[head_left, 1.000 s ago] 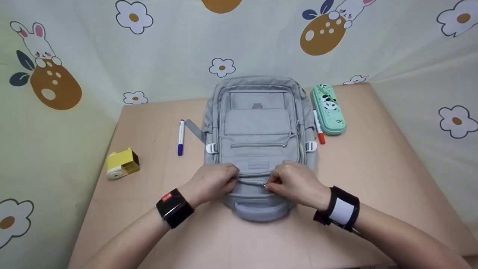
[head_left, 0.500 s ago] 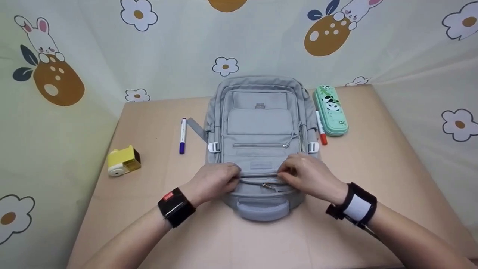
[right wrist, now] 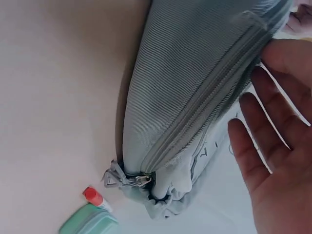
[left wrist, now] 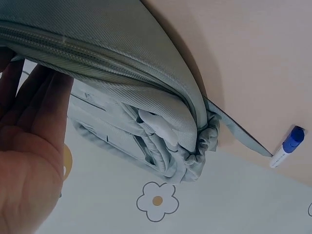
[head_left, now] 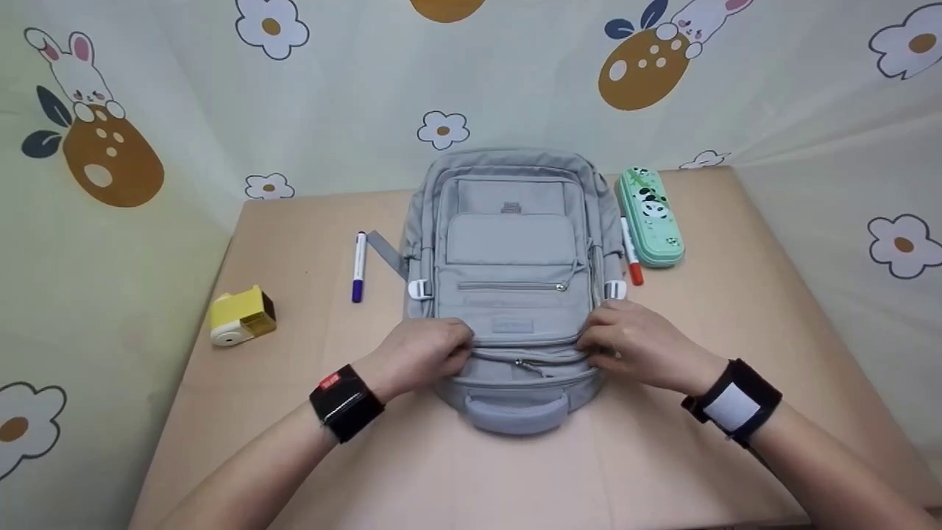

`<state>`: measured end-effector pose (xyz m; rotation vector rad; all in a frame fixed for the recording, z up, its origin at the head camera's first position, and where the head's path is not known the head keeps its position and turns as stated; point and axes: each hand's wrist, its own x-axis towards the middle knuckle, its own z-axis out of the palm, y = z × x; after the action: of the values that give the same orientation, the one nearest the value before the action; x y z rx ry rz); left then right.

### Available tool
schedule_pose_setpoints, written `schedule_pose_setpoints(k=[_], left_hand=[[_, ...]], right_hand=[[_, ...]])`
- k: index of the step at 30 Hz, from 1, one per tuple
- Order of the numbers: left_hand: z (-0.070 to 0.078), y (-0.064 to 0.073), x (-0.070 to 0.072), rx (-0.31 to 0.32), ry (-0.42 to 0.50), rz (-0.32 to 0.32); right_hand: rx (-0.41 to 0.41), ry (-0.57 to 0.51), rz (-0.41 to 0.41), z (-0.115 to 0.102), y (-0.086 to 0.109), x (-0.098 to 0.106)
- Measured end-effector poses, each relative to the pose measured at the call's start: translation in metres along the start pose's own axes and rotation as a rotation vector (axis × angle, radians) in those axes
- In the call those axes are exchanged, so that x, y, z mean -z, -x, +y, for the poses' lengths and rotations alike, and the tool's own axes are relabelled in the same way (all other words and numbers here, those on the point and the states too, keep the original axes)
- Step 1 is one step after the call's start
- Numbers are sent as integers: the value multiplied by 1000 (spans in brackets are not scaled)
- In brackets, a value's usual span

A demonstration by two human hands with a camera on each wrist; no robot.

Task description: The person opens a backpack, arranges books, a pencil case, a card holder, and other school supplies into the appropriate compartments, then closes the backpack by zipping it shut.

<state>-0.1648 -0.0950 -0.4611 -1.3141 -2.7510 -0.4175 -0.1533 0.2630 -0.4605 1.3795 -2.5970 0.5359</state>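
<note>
A grey backpack (head_left: 511, 239) lies front up on the table, its padded top handle (head_left: 517, 414) nearest the person. My left hand (head_left: 421, 357) grips the fabric edge at the left end of a zipped seam. In the left wrist view its fingers (left wrist: 53, 100) reach under that edge, tips hidden. On the right end of the same seam, my right hand (head_left: 647, 346) pinches the edge between thumb and forefinger, other fingers (right wrist: 248, 151) loosely spread. Between the hands, a small zip pull (head_left: 524, 364) lies on the top pocket. Another zip slider (right wrist: 142, 180) shows at the bag's side.
Left of the backpack are a blue-capped marker (head_left: 358, 266) and a yellow and white pencil sharpener (head_left: 243, 316). A red-capped marker (head_left: 632, 254) and a green panda pencil case (head_left: 652, 221) lie close along its right side. A patterned curtain (head_left: 353, 96) hangs behind the table.
My right hand has let go of the small zip pull and slid right along the seam to the bag's right edge. The left hand has kept its place.
</note>
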Motion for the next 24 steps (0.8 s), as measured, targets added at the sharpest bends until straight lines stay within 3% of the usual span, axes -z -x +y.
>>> schedule_pose_setpoints(k=[6,16,21,24], left_hand=[[0,-1,3,12,17,-35],[9,-7,5,2,-10,-52],[25,-20,2,-107,-35,21],[37,-32,0,-215,-126,75]], right_hand=[[73,113,12,2,-4,-11],[91,131,75,2,-1,-15],[73,116,68,1,-3,-13],[54,112,54,1,-4,-12]])
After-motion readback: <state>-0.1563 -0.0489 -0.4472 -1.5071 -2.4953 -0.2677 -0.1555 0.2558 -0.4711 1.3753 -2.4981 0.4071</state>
